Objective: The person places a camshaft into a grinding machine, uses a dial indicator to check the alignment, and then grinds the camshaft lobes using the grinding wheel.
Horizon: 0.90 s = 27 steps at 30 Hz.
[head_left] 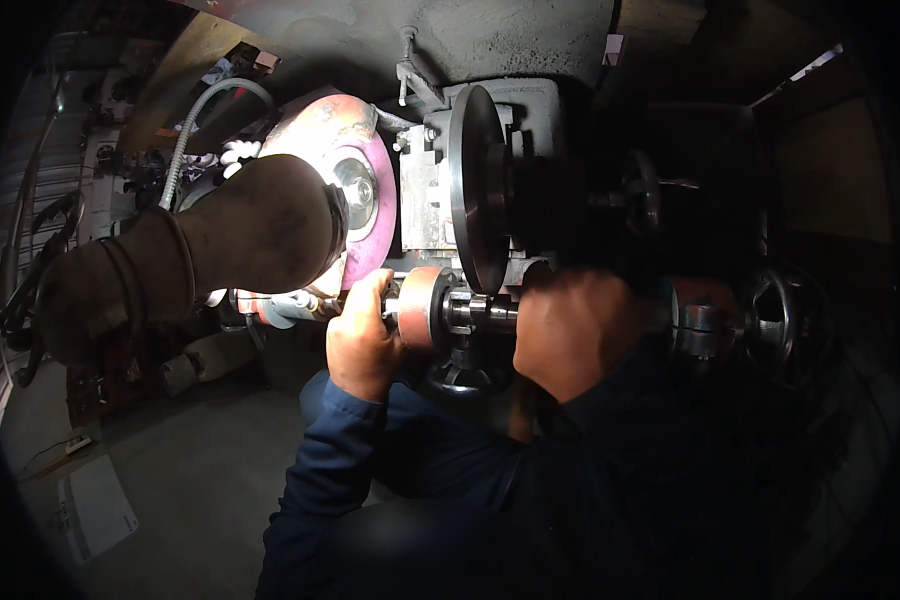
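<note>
A horizontal metal shaft runs across the near side of a grinding machine. My left hand is closed at the shaft's left end, thumb on top, against a red-brown round collar; its fingertips are hidden. Farther right, my right hand wraps around the shaft in a fist, knuckles up, its fingers mostly out of sight. Just beyond the shaft, between my hands, a large thin steel disc stands upright. Left of the disc is a pink grinding wheel in a brightly lit red housing.
A dusty lamp head reaches in from the left, close to my left hand. Below the shaft sits a black handwheel, with another handwheel at the far right. A flexible conduit curves behind the lamp. The right side is dark.
</note>
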Each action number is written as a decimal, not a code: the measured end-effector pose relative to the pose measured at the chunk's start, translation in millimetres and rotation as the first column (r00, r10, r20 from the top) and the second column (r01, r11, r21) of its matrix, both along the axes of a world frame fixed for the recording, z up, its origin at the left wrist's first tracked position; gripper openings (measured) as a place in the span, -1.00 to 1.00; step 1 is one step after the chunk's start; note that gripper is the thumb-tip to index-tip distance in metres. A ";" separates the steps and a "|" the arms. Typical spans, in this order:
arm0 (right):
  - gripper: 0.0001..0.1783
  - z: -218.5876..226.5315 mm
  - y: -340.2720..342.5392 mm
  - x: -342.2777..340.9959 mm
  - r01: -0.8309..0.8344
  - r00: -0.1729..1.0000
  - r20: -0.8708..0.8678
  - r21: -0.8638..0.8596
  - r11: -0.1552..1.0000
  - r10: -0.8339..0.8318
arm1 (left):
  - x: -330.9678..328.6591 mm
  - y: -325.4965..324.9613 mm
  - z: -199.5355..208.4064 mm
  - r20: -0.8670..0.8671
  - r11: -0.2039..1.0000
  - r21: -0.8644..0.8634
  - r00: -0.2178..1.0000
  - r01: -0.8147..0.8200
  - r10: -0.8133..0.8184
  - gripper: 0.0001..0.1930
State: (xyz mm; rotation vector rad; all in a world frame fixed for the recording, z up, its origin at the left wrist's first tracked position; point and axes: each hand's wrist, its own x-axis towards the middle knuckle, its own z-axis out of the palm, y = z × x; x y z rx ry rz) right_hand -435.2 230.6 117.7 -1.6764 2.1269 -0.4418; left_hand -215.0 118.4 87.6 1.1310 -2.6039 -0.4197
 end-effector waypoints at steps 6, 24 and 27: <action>-0.93 -12.9 -1.1 7.2 0.039 0.999 -0.019 -0.019 0.999 -0.040 | -1.7 -0.5 9.6 0.080 0.982 0.175 0.995 -0.070 0.056 -0.40; -0.86 -19.1 1.7 9.6 0.057 0.998 -0.028 -0.018 0.998 -0.057 | -15.8 -0.5 22.9 0.081 0.959 0.262 0.992 -0.111 0.093 -0.46; -0.85 -18.6 4.5 6.9 0.076 0.997 0.003 -0.036 0.996 -0.076 | -21.2 -3.1 23.0 0.084 0.956 0.275 0.993 -0.104 0.084 -0.45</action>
